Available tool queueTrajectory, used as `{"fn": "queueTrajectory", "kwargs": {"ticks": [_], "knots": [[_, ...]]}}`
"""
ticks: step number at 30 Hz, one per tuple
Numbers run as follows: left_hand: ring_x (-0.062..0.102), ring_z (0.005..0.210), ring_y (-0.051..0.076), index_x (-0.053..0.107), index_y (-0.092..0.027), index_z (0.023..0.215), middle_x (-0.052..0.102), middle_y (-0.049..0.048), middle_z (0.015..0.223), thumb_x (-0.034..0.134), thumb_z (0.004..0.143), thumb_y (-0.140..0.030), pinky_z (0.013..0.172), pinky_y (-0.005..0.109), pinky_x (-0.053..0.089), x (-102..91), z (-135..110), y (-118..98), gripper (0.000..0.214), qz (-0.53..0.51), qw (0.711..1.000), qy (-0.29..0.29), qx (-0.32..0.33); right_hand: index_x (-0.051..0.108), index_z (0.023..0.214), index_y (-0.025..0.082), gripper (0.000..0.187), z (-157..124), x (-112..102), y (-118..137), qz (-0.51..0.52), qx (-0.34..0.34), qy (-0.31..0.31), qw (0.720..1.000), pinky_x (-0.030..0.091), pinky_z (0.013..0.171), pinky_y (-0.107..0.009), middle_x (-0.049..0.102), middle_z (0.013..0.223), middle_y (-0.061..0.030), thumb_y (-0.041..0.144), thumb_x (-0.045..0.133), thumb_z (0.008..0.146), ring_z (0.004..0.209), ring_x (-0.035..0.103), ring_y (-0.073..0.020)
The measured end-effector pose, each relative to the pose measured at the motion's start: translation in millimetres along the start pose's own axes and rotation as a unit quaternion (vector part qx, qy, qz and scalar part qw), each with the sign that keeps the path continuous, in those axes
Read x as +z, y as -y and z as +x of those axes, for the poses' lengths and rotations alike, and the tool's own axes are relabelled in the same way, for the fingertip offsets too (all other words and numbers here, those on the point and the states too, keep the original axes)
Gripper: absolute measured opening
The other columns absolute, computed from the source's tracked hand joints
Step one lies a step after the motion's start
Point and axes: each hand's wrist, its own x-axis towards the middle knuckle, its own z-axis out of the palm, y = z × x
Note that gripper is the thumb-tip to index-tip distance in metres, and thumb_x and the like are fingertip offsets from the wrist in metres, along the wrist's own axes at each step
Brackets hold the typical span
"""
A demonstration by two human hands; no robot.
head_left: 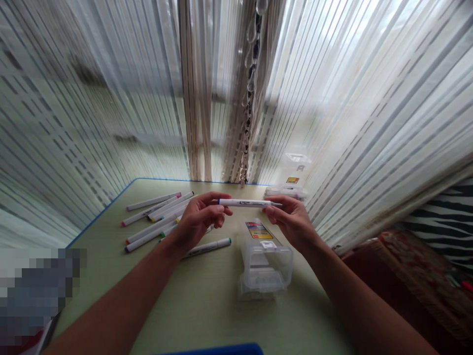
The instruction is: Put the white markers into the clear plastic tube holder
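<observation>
A white marker (246,202) with a blue end and dark printing is held level between my two hands above the table. My left hand (201,217) pinches its blue end with thumb and fingers. At the other end, which looks grey and tapered, my right hand (290,217) grips it between thumb and fingers. Several white markers (148,231) with coloured ends lie loosely on the left, partly hidden behind my left hand. One green-ended marker (212,246) lies apart, nearer the middle. Below my right hand, a clear plastic case (268,266) with a yellow label lies on its side.
The pale green table (185,305) has a blue edge. At its back right stands another clear case (295,180) with markers in it. Striped string curtains (148,98) hang close behind, with a bead strand in the middle. Something blue (229,349) shows at the front edge.
</observation>
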Motion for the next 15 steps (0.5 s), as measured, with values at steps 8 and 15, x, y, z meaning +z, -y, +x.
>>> {"fn": "queueTrajectory", "kwargs": {"ticks": [8, 15], "knots": [[0.055, 0.050, 0.007, 0.075, -0.016, 0.102, 0.075, 0.0083, 0.077, 0.074, 0.075, -0.020, 0.050, 0.021, 0.039, -0.9, 0.0, 0.6, 0.027, 0.015, 1.000, 0.002, 0.002, 0.079, 0.087, 0.022, 0.025, -0.7, 1.0, 1.5, 0.004, 0.001, -0.002, 1.000, 0.035, 0.046, -0.022, 0.068, 0.062, -0.0010, 0.023, 0.088, 0.064, 0.049, 0.049, -0.0086], [0.052, 0.050, 0.007, 0.077, -0.017, 0.099, 0.071, 0.0051, 0.073, 0.079, 0.069, -0.018, 0.050, 0.022, 0.036, 2.1, -1.6, 0.2, 0.030, 0.016, 1.000, -0.008, -0.001, 0.078, 0.089, 0.023, 0.023, -1.5, 0.2, 3.3, 0.010, -0.001, -0.007, 1.000, 0.031, 0.046, -0.023, 0.069, 0.065, -0.0019, 0.024, 0.085, 0.067, 0.049, 0.048, -0.0090]]}}
